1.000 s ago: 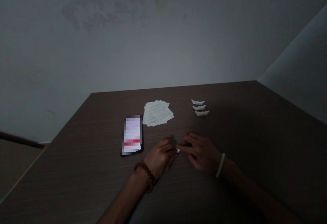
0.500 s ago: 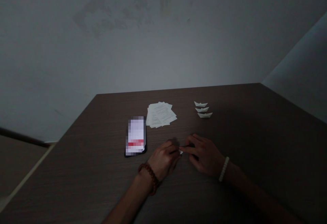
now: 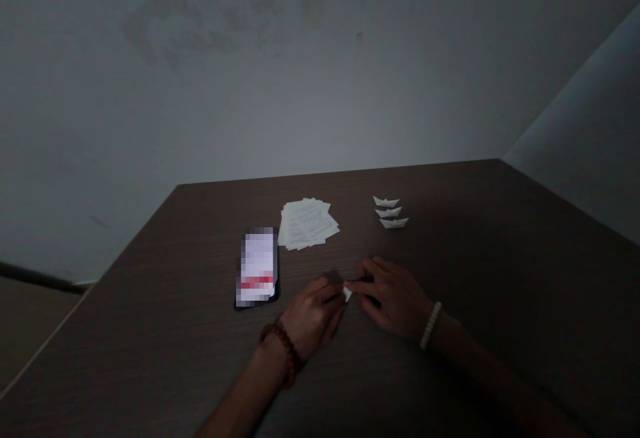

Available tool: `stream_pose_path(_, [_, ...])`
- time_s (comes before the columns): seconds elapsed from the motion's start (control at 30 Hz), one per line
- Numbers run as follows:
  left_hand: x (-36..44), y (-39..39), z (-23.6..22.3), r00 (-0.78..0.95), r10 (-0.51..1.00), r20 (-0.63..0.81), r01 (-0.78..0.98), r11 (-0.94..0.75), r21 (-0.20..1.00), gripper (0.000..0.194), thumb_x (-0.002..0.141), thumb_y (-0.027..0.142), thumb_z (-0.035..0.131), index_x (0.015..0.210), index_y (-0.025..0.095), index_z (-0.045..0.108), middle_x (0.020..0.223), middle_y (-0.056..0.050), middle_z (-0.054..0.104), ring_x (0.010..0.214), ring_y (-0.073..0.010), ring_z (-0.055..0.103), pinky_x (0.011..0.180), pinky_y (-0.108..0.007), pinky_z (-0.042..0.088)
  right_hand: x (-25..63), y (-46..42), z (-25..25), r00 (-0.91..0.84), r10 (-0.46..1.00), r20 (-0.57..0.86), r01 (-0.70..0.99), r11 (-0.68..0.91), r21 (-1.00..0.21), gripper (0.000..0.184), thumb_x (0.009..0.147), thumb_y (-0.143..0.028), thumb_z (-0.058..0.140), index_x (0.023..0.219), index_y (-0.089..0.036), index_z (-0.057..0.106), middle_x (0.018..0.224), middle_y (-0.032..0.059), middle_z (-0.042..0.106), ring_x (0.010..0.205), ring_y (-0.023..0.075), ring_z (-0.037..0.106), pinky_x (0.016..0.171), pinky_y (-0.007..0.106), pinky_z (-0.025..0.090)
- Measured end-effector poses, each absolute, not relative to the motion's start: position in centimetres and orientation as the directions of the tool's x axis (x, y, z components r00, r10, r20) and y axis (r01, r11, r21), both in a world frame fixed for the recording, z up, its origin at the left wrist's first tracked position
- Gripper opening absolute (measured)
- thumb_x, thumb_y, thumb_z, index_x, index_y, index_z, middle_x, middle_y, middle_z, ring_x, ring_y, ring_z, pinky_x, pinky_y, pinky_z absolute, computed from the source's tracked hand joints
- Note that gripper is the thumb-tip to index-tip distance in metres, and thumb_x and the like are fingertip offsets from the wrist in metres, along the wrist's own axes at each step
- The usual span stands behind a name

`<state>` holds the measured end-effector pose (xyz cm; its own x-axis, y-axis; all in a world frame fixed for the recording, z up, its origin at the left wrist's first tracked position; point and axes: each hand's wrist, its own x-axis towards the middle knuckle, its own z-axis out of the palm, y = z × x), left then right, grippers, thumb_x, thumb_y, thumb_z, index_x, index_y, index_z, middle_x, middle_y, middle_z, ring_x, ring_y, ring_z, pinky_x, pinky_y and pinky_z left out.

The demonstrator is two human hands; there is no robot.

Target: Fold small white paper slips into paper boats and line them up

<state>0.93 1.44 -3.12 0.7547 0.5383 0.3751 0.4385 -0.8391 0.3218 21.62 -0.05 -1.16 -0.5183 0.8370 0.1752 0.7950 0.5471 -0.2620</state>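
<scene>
Between my hands is a small folded piece of white paper (image 3: 348, 293), mostly covered by fingers. My left hand (image 3: 314, 315), with a brown beaded bracelet on its wrist, is closed on the paper's left side. My right hand (image 3: 393, 293), wearing a pale beaded bracelet, reaches in from the right with its index fingertip on the paper's upper edge. Its other fingers are bent and apart, resting at the tabletop. Beyond the right hand, three small white paper boats (image 3: 389, 213) stand in a column.
A loose stack of printed paper sheets (image 3: 307, 223) lies beyond my left hand. Left of that hand is a phone (image 3: 257, 268) with a lit, blurred screen. The brown wooden table (image 3: 165, 305) meets a stained grey wall (image 3: 225, 105) at its far edge.
The whole view has shifted slightly, so everything sits a little further left. A bit more of the white paper shows between my fingers. Both hands keep nearly the same pose.
</scene>
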Motion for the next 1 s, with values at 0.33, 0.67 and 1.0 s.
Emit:
stream_pose_path(0.33, [1.0, 1.3, -2.7, 0.74, 0.554, 0.381, 0.424, -0.824, 0.375, 0.02, 0.089, 0.011, 0.045, 0.088, 0.013, 0.064, 0.084, -0.008, 0.065, 0.088, -0.0202, 0.057, 0.079, -0.035, 0.054, 21.2, -0.2, -2.1, -0.488, 0.833, 0.26, 0.793, 0.548, -0.267, 0.02, 0.09, -0.029, 0.053, 0.103, -0.026, 0.067, 0.091, 0.0054, 0.053, 0.088, 0.0189, 0.047, 0.074, 0.031, 0.039])
stream_pose_path(0.67, [1.1, 1.2, -3.7, 0.733, 0.525, 0.432, 0.434, -0.851, 0.297, 0.02, 0.088, 0.009, 0.045, 0.094, 0.012, 0.064, 0.09, -0.009, 0.067, 0.089, -0.0209, 0.058, 0.079, -0.035, 0.055, 20.6, -0.3, -2.8, -0.39, 0.878, 0.278, 0.811, 0.47, -0.349, 0.015, 0.089, -0.03, 0.055, 0.095, -0.026, 0.069, 0.088, 0.004, 0.054, 0.085, 0.0176, 0.049, 0.071, 0.029, 0.039])
stream_pose_path(1.0, [1.2, 1.1, -2.9, 0.754, 0.52, 0.402, 0.448, -0.854, 0.264, 0.022, 0.089, 0.011, 0.043, 0.1, 0.012, 0.062, 0.092, -0.01, 0.067, 0.089, -0.0216, 0.059, 0.077, -0.036, 0.055, 20.4, -0.4, -2.7, -0.384, 0.869, 0.311, 0.809, 0.479, -0.341, 0.012, 0.087, -0.027, 0.058, 0.087, -0.024, 0.07, 0.082, 0.0036, 0.056, 0.081, 0.0168, 0.05, 0.069, 0.028, 0.041])
